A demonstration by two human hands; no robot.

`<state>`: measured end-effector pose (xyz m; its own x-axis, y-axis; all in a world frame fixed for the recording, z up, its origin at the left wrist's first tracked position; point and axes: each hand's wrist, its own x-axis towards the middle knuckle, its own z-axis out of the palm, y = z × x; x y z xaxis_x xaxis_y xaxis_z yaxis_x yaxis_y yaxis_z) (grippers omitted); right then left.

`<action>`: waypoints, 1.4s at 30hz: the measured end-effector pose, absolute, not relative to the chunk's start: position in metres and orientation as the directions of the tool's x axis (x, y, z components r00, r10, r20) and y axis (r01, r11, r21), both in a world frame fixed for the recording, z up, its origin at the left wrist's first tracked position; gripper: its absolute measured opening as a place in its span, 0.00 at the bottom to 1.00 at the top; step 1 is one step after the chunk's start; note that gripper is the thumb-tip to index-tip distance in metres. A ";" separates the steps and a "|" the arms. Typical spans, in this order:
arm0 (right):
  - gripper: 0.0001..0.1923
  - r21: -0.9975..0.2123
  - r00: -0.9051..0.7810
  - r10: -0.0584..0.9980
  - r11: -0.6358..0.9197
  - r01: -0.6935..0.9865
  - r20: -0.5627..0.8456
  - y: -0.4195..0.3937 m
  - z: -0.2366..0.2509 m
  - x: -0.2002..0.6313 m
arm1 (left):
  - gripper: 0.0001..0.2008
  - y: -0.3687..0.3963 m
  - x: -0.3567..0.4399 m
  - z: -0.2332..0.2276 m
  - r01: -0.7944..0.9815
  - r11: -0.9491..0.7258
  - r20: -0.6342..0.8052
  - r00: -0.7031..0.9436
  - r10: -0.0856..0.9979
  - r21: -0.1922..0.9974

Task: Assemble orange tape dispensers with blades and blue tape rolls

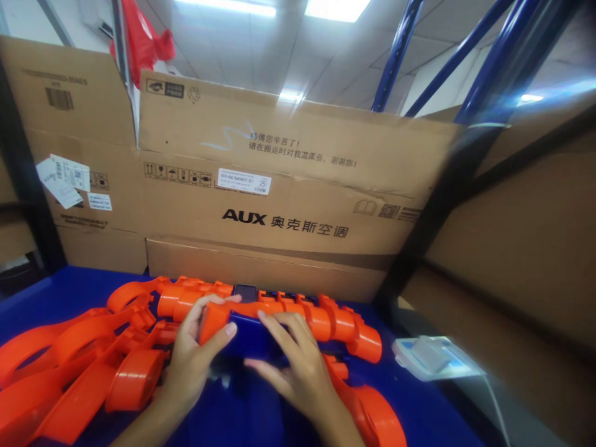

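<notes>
My left hand point(193, 347) is closed round one end of an orange plastic part point(216, 320), its thumb laid across the front. A dark blue box-like piece point(254, 335) sits against that part; its exact kind I cannot make out. From the other side, my right hand point(295, 357) grips the blue piece, fingertips on its upper edge and thumb below. Just behind the hands stands a row of orange curved plastic parts point(342, 326). More orange looped parts point(135, 375) lie to the left of my left hand, and another point(379, 413) curves beside my right forearm.
A blue surface point(419, 403) lies under everything. Behind it rises a cardboard panel point(298, 180) with printed text. A small dark-screened device point(245, 292) stands among the parts. At right is a pale box point(433, 357) with a cable; dark rack posts point(419, 242) border the space.
</notes>
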<state>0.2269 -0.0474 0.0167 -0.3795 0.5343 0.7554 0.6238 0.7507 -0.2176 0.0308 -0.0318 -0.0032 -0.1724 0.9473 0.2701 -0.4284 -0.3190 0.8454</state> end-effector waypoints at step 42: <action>0.20 -0.643 0.162 0.661 0.594 0.483 0.733 -0.058 0.010 0.239 | 0.30 -0.006 0.016 -0.002 -0.566 0.118 -0.035 0.156 0.987 0.816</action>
